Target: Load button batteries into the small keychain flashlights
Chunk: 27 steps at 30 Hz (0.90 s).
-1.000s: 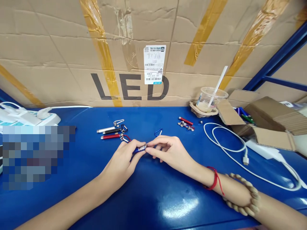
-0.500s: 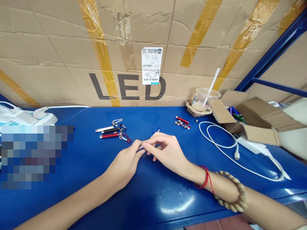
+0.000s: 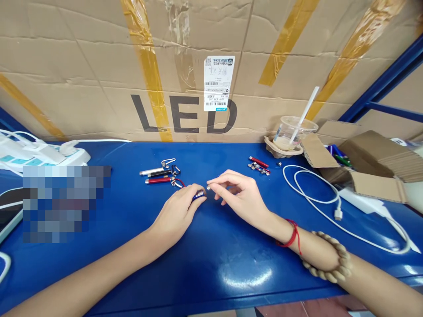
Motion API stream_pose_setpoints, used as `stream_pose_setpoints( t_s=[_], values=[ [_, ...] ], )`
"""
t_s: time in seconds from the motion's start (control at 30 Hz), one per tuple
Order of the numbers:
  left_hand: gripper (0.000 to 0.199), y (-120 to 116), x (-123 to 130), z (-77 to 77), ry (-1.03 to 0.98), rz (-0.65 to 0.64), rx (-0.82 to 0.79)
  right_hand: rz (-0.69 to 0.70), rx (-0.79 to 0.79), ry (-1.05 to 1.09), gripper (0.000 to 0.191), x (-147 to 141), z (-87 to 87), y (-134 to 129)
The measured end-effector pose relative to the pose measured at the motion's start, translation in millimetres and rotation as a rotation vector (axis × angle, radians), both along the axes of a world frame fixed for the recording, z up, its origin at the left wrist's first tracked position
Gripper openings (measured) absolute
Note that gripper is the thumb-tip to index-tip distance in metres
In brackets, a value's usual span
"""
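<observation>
My left hand [image 3: 175,209] is closed around a small blue metal tube [image 3: 198,195], with shiny silver parts showing along its open side; the rest is covered by fingers. Just right of it, my right hand [image 3: 246,193] pinches a tiny silver piece [image 3: 208,188] between thumb and forefinger, a small gap from the tube. Beyond my left hand lie a silver penlight [image 3: 151,171], a black penlight [image 3: 161,174] and a red penlight [image 3: 158,180], each with a clip. Farther right, a red tube [image 3: 259,162] lies by several button cells [image 3: 254,166].
A white cable [image 3: 310,207] loops across the blue tabletop [image 3: 185,268] at right. Behind it stand a plastic cup with straw [image 3: 294,130] in a carton holder and an open cardboard box [image 3: 373,154]. A power strip [image 3: 72,156] sits at left; a large carton [image 3: 99,88] backs the table.
My right hand has drawn slightly away from my left, and the silver piece now shows at its fingertips. More of the blue tube is visible. The whole view has shifted a little.
</observation>
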<state>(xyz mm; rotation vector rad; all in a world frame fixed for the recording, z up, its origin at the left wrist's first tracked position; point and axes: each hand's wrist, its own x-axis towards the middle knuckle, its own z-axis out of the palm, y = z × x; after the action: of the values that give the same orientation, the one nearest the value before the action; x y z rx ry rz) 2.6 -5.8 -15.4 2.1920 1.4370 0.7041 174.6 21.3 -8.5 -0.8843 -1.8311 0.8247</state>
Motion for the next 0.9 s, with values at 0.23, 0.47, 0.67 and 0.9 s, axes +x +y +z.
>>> stream_pose_setpoints(
  t_s=[0.23, 0.47, 0.67, 0.9],
  values=[
    [0.024, 4.8, -9.7, -3.3, 0.219, 0.016, 0.11, 0.082, 0.378, -0.482, 0.018, 14.2, -6.0, 11.5],
    [0.029, 8.5, -13.5, -4.4, 0.327, 0.01, 0.296, 0.008, 0.306, -0.627, 0.016, 16.4, -6.7, 17.1],
    [0.034, 8.2, -15.1, -4.6, 0.374, -0.003, 0.47, -0.077, 0.311, -0.706, 0.019, 17.3, -6.8, 16.2],
    [0.027, 5.7, -13.8, -2.6, 0.23, 0.059, 0.321, -0.073, 0.352, -0.679, 0.022, 16.8, -4.5, 12.2]
  ],
)
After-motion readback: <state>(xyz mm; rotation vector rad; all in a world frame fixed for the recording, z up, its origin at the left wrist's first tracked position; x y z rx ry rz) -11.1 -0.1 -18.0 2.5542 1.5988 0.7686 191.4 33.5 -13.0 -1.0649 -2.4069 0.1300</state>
